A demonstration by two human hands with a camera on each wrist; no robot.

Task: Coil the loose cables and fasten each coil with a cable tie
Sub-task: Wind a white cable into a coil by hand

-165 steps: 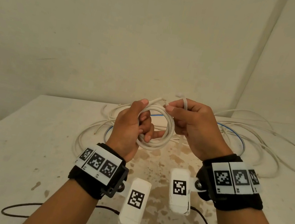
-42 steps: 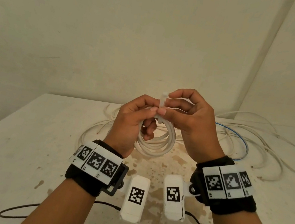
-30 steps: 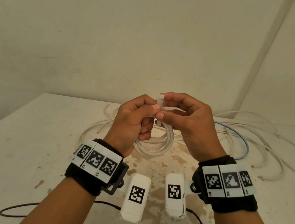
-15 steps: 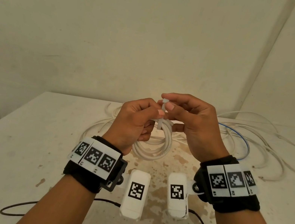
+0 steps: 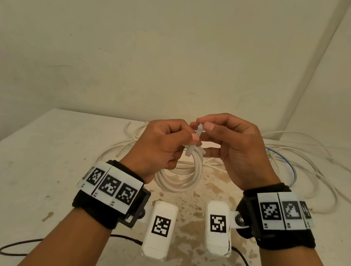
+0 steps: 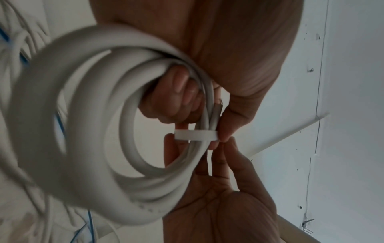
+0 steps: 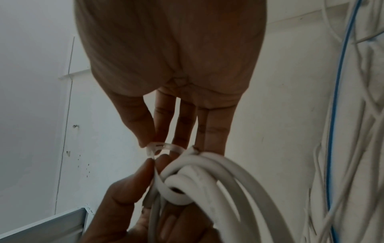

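A coil of white cable [image 5: 182, 176] hangs in the air above the table, held at its top by my left hand [image 5: 162, 147]. Its fingers curl round the bundled turns [image 6: 133, 131]. A translucent white cable tie [image 5: 195, 140] is looped round the top of the coil [image 7: 199, 179]. In the left wrist view the tie's band [image 6: 195, 135] crosses the turns. My right hand [image 5: 226, 146] pinches the tie's upright end [image 7: 158, 148] between thumb and forefinger, just above the left thumb.
Loose white cables [image 5: 317, 176] and a thin blue wire [image 5: 290, 167] lie tangled at the back and right of the stained white table [image 5: 10, 174]. A black cord [image 5: 37, 244] runs along the near edge. Walls stand close behind.
Since 5.5 s ago the tie has gone round the coil's top. In the last second my right hand shifted its pinch up the tie's end; the coil stayed about in place.
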